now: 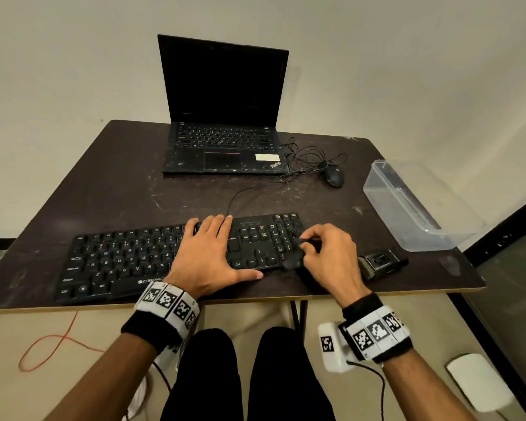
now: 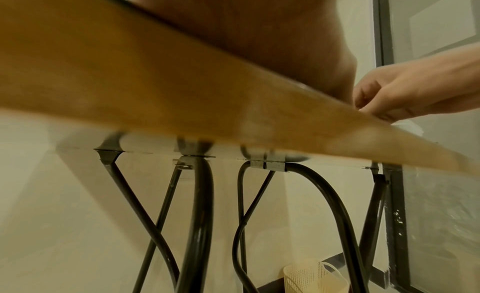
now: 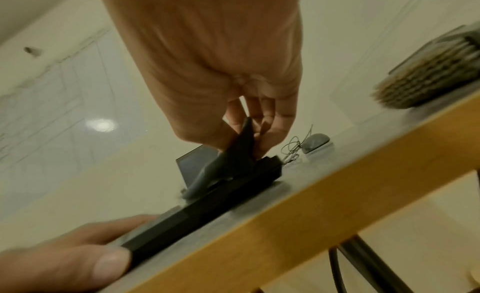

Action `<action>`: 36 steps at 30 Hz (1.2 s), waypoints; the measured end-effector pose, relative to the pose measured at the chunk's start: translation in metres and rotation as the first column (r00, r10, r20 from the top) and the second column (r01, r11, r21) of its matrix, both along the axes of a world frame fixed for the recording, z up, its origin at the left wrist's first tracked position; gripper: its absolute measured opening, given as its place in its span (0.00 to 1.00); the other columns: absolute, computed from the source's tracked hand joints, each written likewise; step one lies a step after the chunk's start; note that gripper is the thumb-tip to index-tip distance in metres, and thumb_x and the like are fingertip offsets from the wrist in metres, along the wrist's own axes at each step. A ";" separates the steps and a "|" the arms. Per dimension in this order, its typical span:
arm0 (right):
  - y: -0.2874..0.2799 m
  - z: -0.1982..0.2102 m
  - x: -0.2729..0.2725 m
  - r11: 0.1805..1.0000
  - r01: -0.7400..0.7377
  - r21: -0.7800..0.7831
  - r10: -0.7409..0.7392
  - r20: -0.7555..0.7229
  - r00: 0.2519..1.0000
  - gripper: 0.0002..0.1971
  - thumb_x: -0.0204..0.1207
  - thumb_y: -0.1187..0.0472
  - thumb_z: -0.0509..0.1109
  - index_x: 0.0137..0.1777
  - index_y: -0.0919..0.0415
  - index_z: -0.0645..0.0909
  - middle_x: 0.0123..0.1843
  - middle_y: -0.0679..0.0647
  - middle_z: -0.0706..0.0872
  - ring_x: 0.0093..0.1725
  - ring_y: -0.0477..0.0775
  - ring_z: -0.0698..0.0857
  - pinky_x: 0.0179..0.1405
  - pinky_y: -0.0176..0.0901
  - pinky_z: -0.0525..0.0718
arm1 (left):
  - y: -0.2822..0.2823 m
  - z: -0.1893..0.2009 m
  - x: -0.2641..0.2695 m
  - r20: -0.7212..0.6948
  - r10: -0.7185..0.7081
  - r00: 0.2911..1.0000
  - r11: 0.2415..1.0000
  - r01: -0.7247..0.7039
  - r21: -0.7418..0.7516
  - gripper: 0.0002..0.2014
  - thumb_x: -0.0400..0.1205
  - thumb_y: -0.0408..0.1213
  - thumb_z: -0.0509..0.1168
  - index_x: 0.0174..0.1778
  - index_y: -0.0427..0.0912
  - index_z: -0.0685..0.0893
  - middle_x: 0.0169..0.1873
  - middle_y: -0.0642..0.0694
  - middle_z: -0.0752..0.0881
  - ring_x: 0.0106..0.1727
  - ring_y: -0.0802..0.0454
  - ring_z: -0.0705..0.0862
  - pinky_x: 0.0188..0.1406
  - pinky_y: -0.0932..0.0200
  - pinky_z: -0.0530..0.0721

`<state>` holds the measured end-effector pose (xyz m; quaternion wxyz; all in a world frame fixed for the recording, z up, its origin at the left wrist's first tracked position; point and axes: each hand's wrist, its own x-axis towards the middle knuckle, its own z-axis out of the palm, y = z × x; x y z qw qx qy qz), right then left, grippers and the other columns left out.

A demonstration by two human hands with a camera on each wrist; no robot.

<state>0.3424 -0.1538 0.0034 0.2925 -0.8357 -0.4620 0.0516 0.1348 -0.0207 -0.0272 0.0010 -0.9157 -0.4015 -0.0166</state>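
The left hand (image 1: 207, 256) lies flat and open on the black keyboard (image 1: 119, 259), pressing it down near the counter (image 1: 119, 189) front edge. The right hand (image 1: 331, 256) pinches a small black brush (image 1: 293, 262) with curled fingers over the number keys (it looks like dusting). Next it should sweep gently along another row.

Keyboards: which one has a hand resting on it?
The separate Zebronics keyboard at the near edge: the left hand lies flat on it. The laptop's keyboard behind is untouched.
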 end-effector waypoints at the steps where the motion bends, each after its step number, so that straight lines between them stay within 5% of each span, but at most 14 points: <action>1: 0.000 0.001 0.006 0.999 0.031 0.010 -0.031 0.002 1.000 0.06 0.79 0.62 0.80 0.50 0.48 0.90 0.55 0.51 0.92 0.58 0.58 0.91 0.61 0.51 0.86 | 0.001 0.000 -0.001 0.002 -0.003 1.000 1.000 0.003 -0.008 0.72 0.61 0.94 0.41 0.93 0.42 0.52 0.91 0.45 0.59 0.91 0.47 0.56 0.91 0.38 0.47; 6: -0.014 -0.006 -0.005 0.998 -0.046 -0.045 0.049 0.046 0.998 0.07 0.80 0.62 0.79 0.52 0.48 0.89 0.55 0.47 0.88 0.56 0.56 0.89 0.55 0.46 0.79 | -0.001 -0.001 -0.003 -0.009 -0.010 1.000 1.000 0.010 -0.020 0.73 0.61 0.94 0.39 0.92 0.42 0.52 0.91 0.46 0.59 0.91 0.48 0.56 0.90 0.38 0.48; 18: -0.002 0.006 0.013 0.995 0.044 -0.092 -0.052 -0.086 0.995 0.04 0.81 0.62 0.79 0.49 0.50 0.90 0.49 0.50 0.94 0.57 0.54 0.90 0.52 0.38 0.76 | -0.003 -0.003 -0.003 -0.010 -0.011 1.000 1.000 0.011 -0.020 0.72 0.61 0.94 0.39 0.92 0.42 0.53 0.91 0.46 0.59 0.91 0.47 0.56 0.90 0.36 0.48; 22: 0.036 0.018 0.019 0.994 0.019 -0.107 -0.031 -0.115 0.993 0.06 0.81 0.62 0.78 0.46 0.49 0.88 0.51 0.54 0.95 0.60 0.58 0.91 0.59 0.41 0.81 | -0.004 -0.001 -0.002 -0.005 -0.003 1.000 1.000 0.003 -0.026 0.72 0.61 0.94 0.40 0.93 0.42 0.52 0.91 0.47 0.59 0.91 0.48 0.56 0.90 0.38 0.47; 28: -0.005 0.017 0.011 0.969 -0.014 -0.246 -0.003 -0.068 0.998 0.07 0.80 0.61 0.79 0.44 0.48 0.88 0.50 0.51 0.94 0.56 0.57 0.91 0.59 0.46 0.85 | -0.003 0.001 -0.002 0.008 0.002 1.000 0.999 -0.002 -0.038 0.73 0.60 0.94 0.40 0.93 0.42 0.51 0.91 0.48 0.58 0.91 0.49 0.55 0.90 0.38 0.46; 32: 0.045 0.029 0.027 0.972 -0.051 -0.230 0.024 -0.119 0.993 0.09 0.79 0.61 0.78 0.39 0.48 0.85 0.52 0.54 0.94 0.59 0.59 0.91 0.65 0.48 0.86 | -0.002 0.000 -0.003 -0.001 -0.009 1.000 1.000 0.009 -0.014 0.73 0.60 0.94 0.38 0.92 0.42 0.53 0.90 0.47 0.60 0.90 0.48 0.57 0.89 0.37 0.49; 36: 0.063 0.030 0.038 0.960 -0.086 -0.266 0.053 -0.127 0.991 0.08 0.80 0.61 0.78 0.41 0.49 0.86 0.50 0.54 0.93 0.57 0.58 0.91 0.55 0.45 0.84 | -0.002 -0.002 -0.002 0.021 -0.002 1.000 1.000 0.002 -0.005 0.73 0.60 0.94 0.39 0.92 0.42 0.56 0.89 0.48 0.63 0.89 0.49 0.60 0.89 0.38 0.50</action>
